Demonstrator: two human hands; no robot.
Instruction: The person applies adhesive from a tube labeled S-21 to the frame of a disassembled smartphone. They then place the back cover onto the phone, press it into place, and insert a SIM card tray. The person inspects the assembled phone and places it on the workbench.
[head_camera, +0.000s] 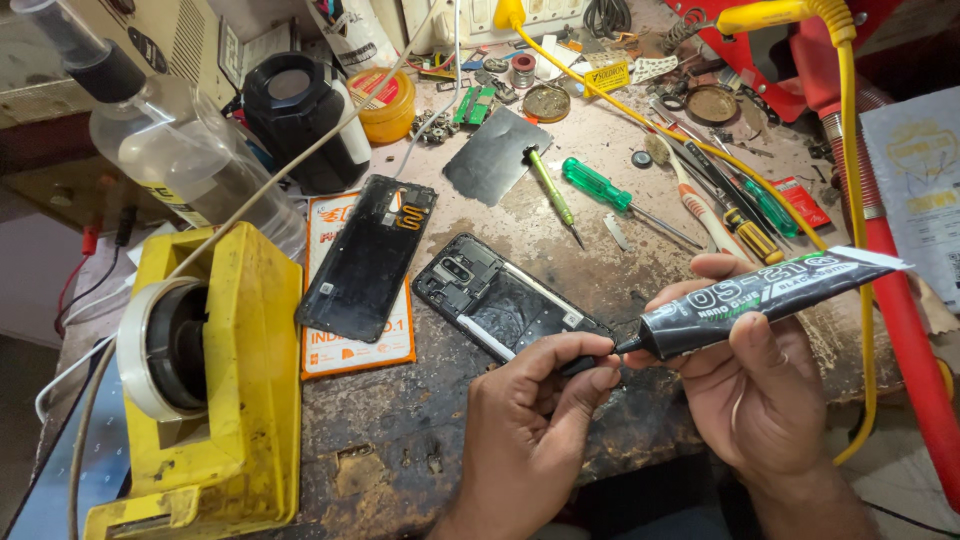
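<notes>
Yellow tape dispenser (215, 400) sits left of the opened phone (505, 305).

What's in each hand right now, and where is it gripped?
Right hand holds the black glue tube around its middle. Left hand pinches a small dark part, likely the cap, at the tube's nozzle.

The glue tube (765, 295) in the right hand (750, 390) is black with white lettering, a green streak and a white crimped end. By the left hand (530, 420) lies a black opened phone (500, 300). Left of that hand stands a yellow tape dispenser (215, 390) with a whitish roll. Beyond the right hand lie green-handled screwdrivers (600, 185). The worktop (400, 440) is mottled brown.
</notes>
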